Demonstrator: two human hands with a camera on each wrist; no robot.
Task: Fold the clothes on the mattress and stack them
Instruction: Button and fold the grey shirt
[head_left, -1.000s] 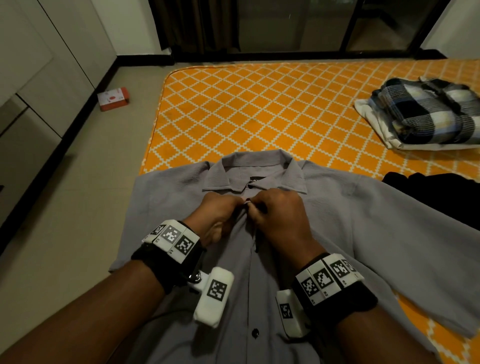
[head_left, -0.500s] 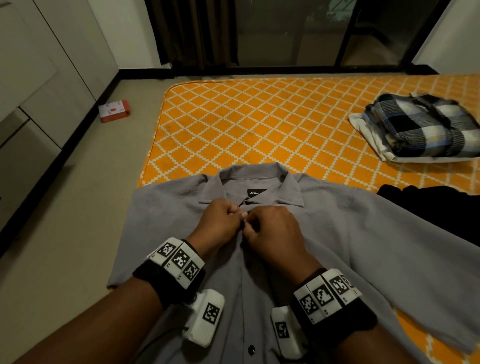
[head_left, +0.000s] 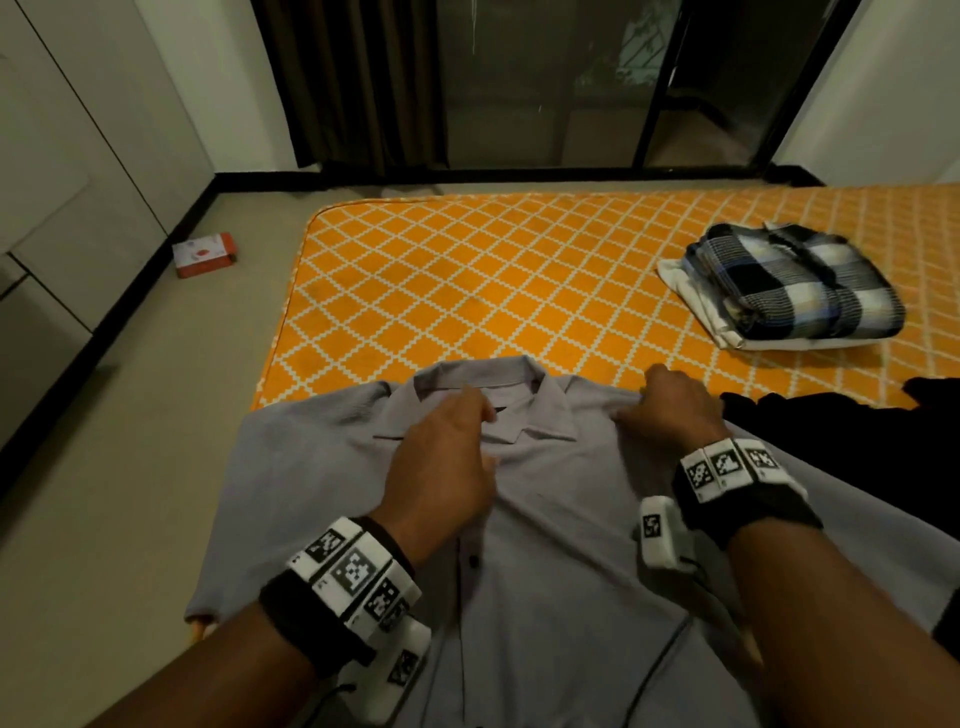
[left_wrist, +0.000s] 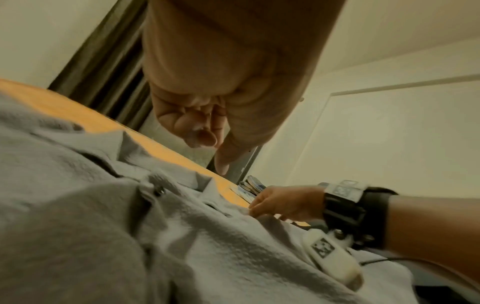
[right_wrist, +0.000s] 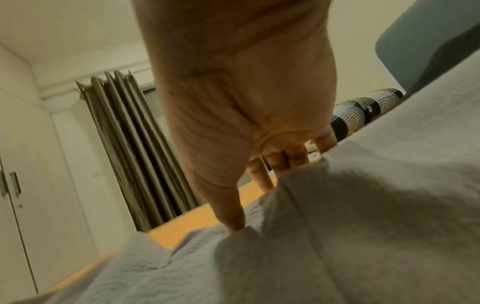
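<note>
Grey shirt (head_left: 545, 545) flat under both hands | left hand (head_left: 441, 467) hovers, loosely curled | right hand (head_left: 670, 410) pinches shoulder

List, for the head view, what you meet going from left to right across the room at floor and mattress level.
Red and white box on the floor → grey shirt with the left hand above its collar → right hand on the shirt's shoulder → folded checked shirt on the orange mattress.

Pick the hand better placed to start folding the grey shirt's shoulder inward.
Probably the right hand: it already grips the grey shirt at its shoulder beside the collar. The left hand hovers over the placket, holding nothing.
</note>
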